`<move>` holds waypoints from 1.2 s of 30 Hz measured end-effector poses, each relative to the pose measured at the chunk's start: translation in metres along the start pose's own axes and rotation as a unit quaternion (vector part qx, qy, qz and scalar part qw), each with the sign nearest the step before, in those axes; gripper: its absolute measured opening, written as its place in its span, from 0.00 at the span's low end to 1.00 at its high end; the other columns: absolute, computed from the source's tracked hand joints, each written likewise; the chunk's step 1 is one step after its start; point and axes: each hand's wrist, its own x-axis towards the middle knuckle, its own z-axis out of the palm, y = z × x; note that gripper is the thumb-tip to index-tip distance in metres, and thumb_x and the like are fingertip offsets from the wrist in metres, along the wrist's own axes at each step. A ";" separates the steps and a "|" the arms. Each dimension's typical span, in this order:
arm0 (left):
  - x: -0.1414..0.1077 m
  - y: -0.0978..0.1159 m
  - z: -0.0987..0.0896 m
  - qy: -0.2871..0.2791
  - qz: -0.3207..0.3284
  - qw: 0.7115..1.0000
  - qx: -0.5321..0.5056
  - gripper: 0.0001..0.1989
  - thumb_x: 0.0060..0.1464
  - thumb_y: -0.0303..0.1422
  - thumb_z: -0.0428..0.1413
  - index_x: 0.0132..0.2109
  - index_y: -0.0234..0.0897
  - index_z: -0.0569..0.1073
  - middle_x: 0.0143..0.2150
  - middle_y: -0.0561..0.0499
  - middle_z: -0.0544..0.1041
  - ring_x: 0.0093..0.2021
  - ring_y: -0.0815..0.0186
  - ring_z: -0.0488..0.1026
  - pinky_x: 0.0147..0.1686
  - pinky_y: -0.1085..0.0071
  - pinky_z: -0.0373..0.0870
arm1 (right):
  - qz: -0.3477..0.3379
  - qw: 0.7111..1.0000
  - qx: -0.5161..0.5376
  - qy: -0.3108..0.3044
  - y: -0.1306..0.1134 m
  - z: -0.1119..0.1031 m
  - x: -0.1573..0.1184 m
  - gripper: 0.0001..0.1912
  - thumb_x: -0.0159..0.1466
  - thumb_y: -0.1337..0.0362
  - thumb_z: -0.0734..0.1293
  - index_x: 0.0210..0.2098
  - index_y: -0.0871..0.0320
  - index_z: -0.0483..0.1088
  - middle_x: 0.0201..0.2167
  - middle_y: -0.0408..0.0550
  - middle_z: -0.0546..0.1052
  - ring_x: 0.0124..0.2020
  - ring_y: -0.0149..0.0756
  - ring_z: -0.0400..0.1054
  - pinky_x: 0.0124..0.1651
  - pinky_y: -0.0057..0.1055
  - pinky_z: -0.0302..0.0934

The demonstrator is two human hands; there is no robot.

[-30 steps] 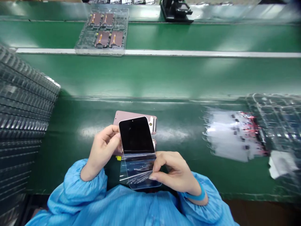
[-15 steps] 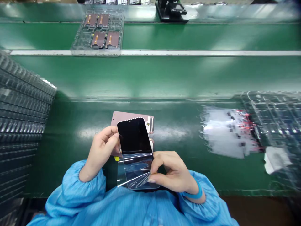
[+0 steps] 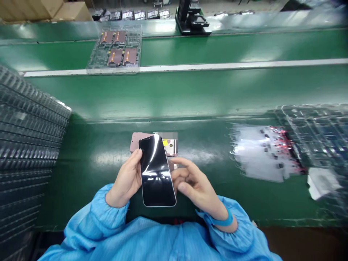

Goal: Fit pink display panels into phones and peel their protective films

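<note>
Working over a green bench (image 3: pixel 203 145). Gripping a black phone screen (image 3: pixel 157 186) by one edge with left hand (image 3: pixel 126 179). Got right hand (image 3: pixel 194 185) half-curled, fingers parted, at the opposite edge, can't tell if touching. Got a pinkish panel (image 3: pixel 135 141) partly behind that, stacked clear trays (image 3: pixel 29 134) off left.

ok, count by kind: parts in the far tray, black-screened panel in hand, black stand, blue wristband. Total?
Brown parts in far tray: 4
Black-screened panel in left hand: 1
Black stand: 1
Blue wristband: 1
Total: 7
</note>
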 end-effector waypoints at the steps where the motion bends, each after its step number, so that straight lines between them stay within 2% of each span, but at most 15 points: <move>1: 0.000 0.000 0.000 0.001 0.015 1.000 0.010 0.11 0.60 0.39 0.58 0.47 0.40 0.77 0.38 0.53 0.82 0.34 0.68 0.79 0.32 0.75 0.76 | 0.022 0.999 0.002 0.030 0.000 -0.001 0.002 0.22 0.67 0.54 0.66 0.57 0.54 0.62 0.31 0.43 0.78 0.25 0.29 0.75 0.30 0.26 0.71; 4: -0.002 -0.002 0.002 -0.002 0.072 0.996 0.059 0.14 0.57 0.42 0.61 0.47 0.40 0.78 0.44 0.53 0.82 0.42 0.67 0.78 0.41 0.76 0.74 | 0.064 0.993 0.026 0.092 0.003 -0.003 0.007 0.19 0.69 0.51 0.63 0.52 0.56 0.66 0.29 0.43 0.77 0.21 0.27 0.72 0.26 0.25 0.68; 7: -0.006 -0.009 0.005 -0.014 0.075 0.991 0.105 0.14 0.57 0.42 0.61 0.45 0.39 0.79 0.46 0.52 0.82 0.47 0.65 0.77 0.47 0.75 0.72 | 0.072 0.992 0.066 0.078 0.006 -0.005 0.010 0.20 0.67 0.49 0.65 0.49 0.57 0.68 0.26 0.41 0.76 0.20 0.27 0.72 0.23 0.23 0.66; 10: -0.010 -0.015 0.007 -0.076 0.043 0.988 0.124 0.24 0.62 0.50 0.51 0.51 0.37 0.77 0.47 0.46 0.81 0.48 0.60 0.77 0.50 0.67 0.72 | 0.075 0.992 0.068 0.071 0.005 -0.004 0.012 0.15 0.65 0.52 0.68 0.41 0.57 0.68 0.22 0.37 0.73 0.17 0.24 0.70 0.20 0.19 0.63; 12: -0.013 -0.018 0.006 -0.131 0.046 0.981 0.133 0.31 0.63 0.54 0.44 0.58 0.36 0.73 0.53 0.43 0.78 0.53 0.56 0.75 0.54 0.62 0.70 | 0.062 0.992 0.069 0.089 0.002 -0.002 0.013 0.14 0.64 0.53 0.69 0.37 0.57 0.65 0.22 0.35 0.71 0.15 0.24 0.68 0.17 0.19 0.61; 14: -0.015 -0.021 0.005 -0.163 0.104 0.965 0.178 0.34 0.59 0.53 0.52 0.65 0.38 0.65 0.62 0.42 0.72 0.62 0.53 0.67 0.60 0.62 0.64 | 0.041 0.991 0.063 0.112 -0.001 0.001 0.014 0.15 0.64 0.52 0.69 0.36 0.55 0.62 0.22 0.34 0.71 0.13 0.23 0.66 0.16 0.19 0.61; 17: -0.016 -0.025 0.002 -0.162 0.160 0.936 0.270 0.48 0.48 0.40 0.68 0.71 0.44 0.54 0.68 0.44 0.64 0.68 0.53 0.59 0.62 0.65 0.60 | 0.010 0.992 0.046 0.116 -0.004 0.005 0.014 0.17 0.63 0.50 0.69 0.37 0.54 0.60 0.22 0.34 0.71 0.14 0.25 0.67 0.17 0.20 0.63; 19: -0.017 -0.026 0.001 -0.201 0.113 0.939 0.257 0.49 0.46 0.36 0.69 0.71 0.46 0.54 0.65 0.42 0.67 0.60 0.54 0.67 0.53 0.66 0.68 | -0.033 0.995 0.025 0.089 -0.006 0.005 0.013 0.19 0.63 0.47 0.69 0.40 0.54 0.61 0.22 0.36 0.71 0.15 0.26 0.67 0.17 0.22 0.63; 21: -0.018 -0.024 0.001 -0.275 0.027 0.946 0.170 0.39 0.49 0.39 0.66 0.67 0.45 0.63 0.56 0.41 0.72 0.44 0.61 0.73 0.37 0.72 0.70 | -0.097 0.990 -0.044 0.096 -0.009 0.004 0.012 0.18 0.64 0.48 0.67 0.41 0.56 0.65 0.22 0.38 0.70 0.17 0.27 0.66 0.18 0.23 0.62; 24: -0.017 -0.022 0.000 -0.330 -0.093 0.939 0.032 0.28 0.51 0.45 0.63 0.57 0.39 0.74 0.47 0.43 0.72 0.33 0.71 0.65 0.26 0.77 0.60 | -0.194 0.942 -0.205 0.184 -0.016 0.000 0.015 0.11 0.67 0.55 0.67 0.41 0.56 0.71 0.22 0.39 0.67 0.20 0.27 0.62 0.22 0.25 0.60; 27: -0.010 -0.030 -0.005 -0.369 -0.232 0.899 -0.034 0.29 0.49 0.54 0.60 0.47 0.33 0.77 0.39 0.46 0.69 0.28 0.73 0.59 0.21 0.79 0.53 | -0.239 0.900 -0.303 0.201 -0.019 -0.002 0.020 0.13 0.64 0.57 0.69 0.44 0.56 0.75 0.33 0.47 0.71 0.34 0.35 0.68 0.37 0.33 0.67; 29: -0.003 -0.038 -0.007 -0.404 -0.312 0.858 -0.061 0.29 0.50 0.56 0.57 0.43 0.33 0.77 0.33 0.50 0.66 0.23 0.74 0.54 0.18 0.78 0.48 | -0.216 0.914 -0.304 0.159 -0.019 -0.001 0.023 0.12 0.65 0.56 0.68 0.41 0.57 0.76 0.39 0.51 0.73 0.42 0.40 0.70 0.45 0.38 0.68; 31: 0.002 -0.042 -0.006 -0.425 -0.333 0.837 -0.090 0.28 0.50 0.56 0.56 0.42 0.33 0.77 0.30 0.51 0.65 0.22 0.74 0.54 0.16 0.78 0.51 | -0.154 0.943 -0.270 0.121 -0.018 0.000 0.025 0.12 0.67 0.56 0.65 0.36 0.57 0.76 0.36 0.50 0.76 0.40 0.38 0.72 0.44 0.35 0.68; 33: 0.002 -0.042 -0.004 -0.404 -0.300 0.856 -0.113 0.32 0.51 0.58 0.55 0.44 0.31 0.77 0.35 0.48 0.69 0.25 0.72 0.61 0.19 0.76 0.60 | -0.096 0.958 -0.245 0.117 -0.016 -0.001 0.025 0.13 0.67 0.56 0.65 0.34 0.58 0.76 0.32 0.47 0.79 0.34 0.35 0.73 0.38 0.31 0.67; 36: -0.003 -0.033 -0.002 -0.354 -0.226 0.902 -0.097 0.38 0.52 0.62 0.50 0.51 0.30 0.75 0.44 0.40 0.74 0.34 0.63 0.71 0.29 0.68 0.70 | -0.062 0.956 -0.252 0.139 -0.016 -0.003 0.024 0.15 0.67 0.55 0.65 0.33 0.59 0.76 0.30 0.47 0.79 0.30 0.33 0.72 0.34 0.28 0.65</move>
